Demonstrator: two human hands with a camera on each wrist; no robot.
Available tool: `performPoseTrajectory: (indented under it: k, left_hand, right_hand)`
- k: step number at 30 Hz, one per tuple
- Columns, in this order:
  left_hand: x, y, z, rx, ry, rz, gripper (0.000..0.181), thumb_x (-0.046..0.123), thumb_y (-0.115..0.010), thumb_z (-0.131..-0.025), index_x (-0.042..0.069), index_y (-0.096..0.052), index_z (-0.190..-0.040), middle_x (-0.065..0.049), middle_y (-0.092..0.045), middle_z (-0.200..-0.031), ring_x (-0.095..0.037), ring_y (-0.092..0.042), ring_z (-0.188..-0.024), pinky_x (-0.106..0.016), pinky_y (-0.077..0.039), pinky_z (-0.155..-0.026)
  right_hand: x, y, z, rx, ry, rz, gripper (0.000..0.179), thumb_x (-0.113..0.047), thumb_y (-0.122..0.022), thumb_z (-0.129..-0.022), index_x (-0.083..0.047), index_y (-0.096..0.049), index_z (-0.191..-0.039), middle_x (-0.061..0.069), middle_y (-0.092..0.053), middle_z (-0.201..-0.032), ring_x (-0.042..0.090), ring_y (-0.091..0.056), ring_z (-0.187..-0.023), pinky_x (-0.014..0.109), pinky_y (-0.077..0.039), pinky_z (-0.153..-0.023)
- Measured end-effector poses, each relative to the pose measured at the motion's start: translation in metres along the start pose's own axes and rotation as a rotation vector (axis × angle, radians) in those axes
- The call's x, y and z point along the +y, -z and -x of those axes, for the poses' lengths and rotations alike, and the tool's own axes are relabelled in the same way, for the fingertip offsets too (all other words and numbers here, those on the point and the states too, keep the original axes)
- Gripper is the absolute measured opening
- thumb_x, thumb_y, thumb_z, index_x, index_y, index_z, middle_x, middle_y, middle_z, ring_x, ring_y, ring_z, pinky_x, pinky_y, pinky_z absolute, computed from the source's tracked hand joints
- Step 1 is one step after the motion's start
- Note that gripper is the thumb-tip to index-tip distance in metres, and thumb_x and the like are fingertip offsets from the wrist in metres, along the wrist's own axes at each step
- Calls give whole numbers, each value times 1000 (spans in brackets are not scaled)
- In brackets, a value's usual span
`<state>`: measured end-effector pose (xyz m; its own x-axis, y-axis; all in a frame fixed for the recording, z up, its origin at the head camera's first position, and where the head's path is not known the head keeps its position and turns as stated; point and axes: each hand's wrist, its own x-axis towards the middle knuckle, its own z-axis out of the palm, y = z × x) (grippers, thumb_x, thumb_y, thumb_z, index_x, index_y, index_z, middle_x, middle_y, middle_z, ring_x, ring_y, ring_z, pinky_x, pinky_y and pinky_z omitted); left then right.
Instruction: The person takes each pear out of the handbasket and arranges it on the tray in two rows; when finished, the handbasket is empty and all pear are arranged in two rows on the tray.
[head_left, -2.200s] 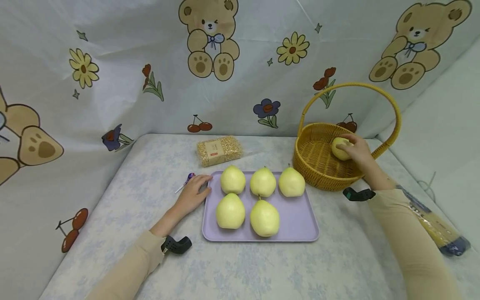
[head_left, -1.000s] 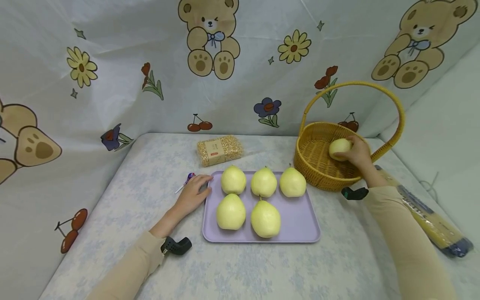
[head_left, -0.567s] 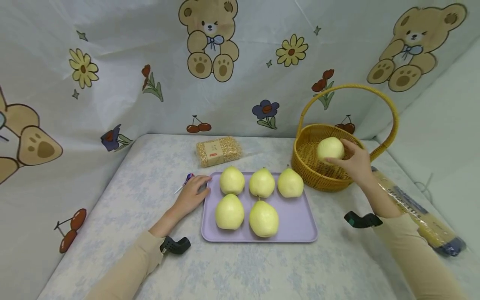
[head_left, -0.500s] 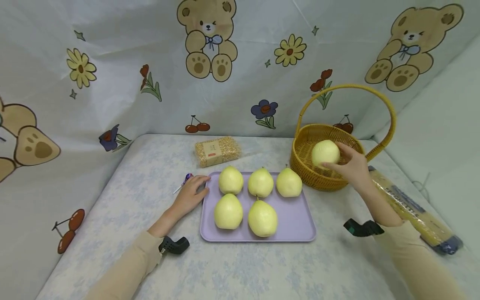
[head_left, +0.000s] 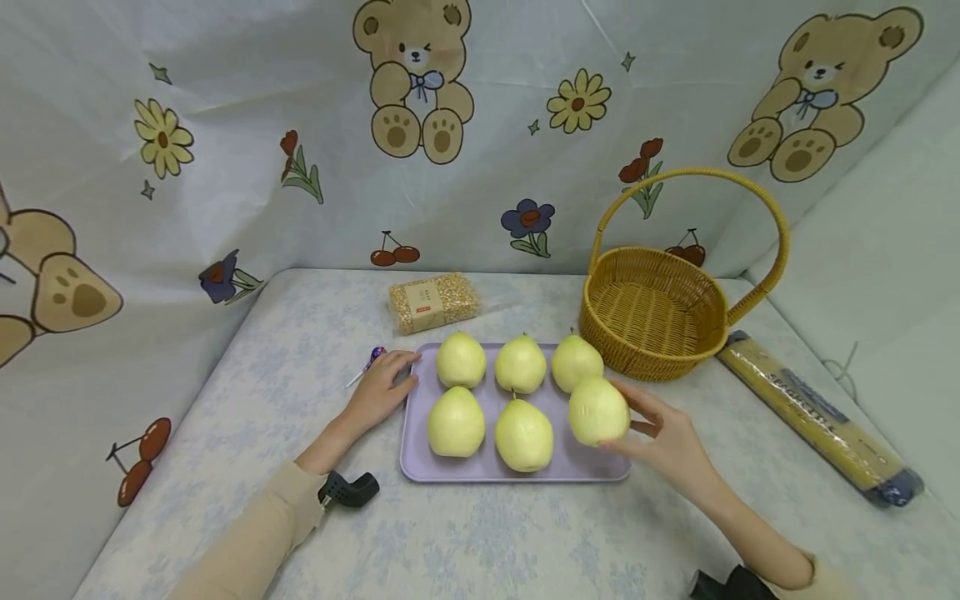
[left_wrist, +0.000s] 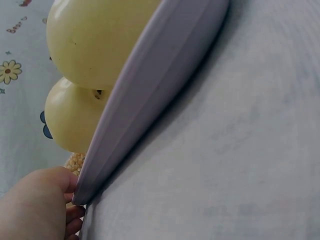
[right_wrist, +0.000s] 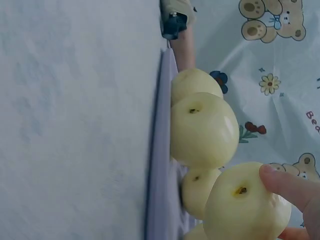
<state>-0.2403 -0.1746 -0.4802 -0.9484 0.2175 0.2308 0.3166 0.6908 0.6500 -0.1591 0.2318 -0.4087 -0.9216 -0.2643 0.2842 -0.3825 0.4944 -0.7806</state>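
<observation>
My right hand (head_left: 663,437) pinches a pale yellow-green pear (head_left: 597,412) between thumb and fingers, over the right front part of the lilac tray (head_left: 480,473). Whether that pear touches the tray cannot be told. In the right wrist view, the thumb presses the held pear (right_wrist: 245,202) near its dark-centred hollow. The other pears (head_left: 456,422) sit on the tray, three along the back and two at the front. At the tray's left edge rests my left hand (head_left: 381,385), its fingertips touching the rim. The left wrist view shows that thumb by the tray rim (left_wrist: 135,95).
A wicker basket (head_left: 645,350) with a tall handle stands behind the tray at right, with nothing in it. Beside it lies a long yellow packet (head_left: 817,417). A bag of grains (head_left: 435,302) lies at the back, and a lollipop (head_left: 367,365) by my left hand.
My right hand has lifted the pear out of the basket and carried it left and toward me, over the tray. The left hand has stayed at the tray's edge.
</observation>
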Motion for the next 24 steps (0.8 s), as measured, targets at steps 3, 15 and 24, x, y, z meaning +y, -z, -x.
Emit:
performPoseTrajectory:
  k: [3, 15, 24]
  left_hand:
    - [-1, -1, -1, 3, 0, -1, 39, 21, -56, -94, 5, -56, -131, -14, -56, -132, -32, -47, -128, -51, -35, -111]
    - [-4, -3, -4, 5, -9, 2, 39, 21, -56, -95, 5, -56, -130, -14, -56, -133, -32, -47, -128, -52, -35, -111]
    - [-6, -6, -7, 2, -4, 11, 39, 23, -56, -95, 6, -57, -130, -14, -55, -134, -32, -46, -128, -52, -35, -111]
  right_hand:
    - [5, -9, 9, -38, -38, -2, 76, -12, -83, -71, 2, -47, -137, 23, -53, -136, -22, -42, -113, 13, -53, -84]
    - [13, -23, 13, -38, -4, 103, 76, -15, -85, -68, 1, -50, -134, 19, -56, -131, -18, -41, -109, 24, -56, -81]
    - [13, -28, 9, 26, 125, 231, 77, -14, -89, -60, -4, -55, -128, 13, -59, -123, 1, -50, -109, 26, -55, -77]
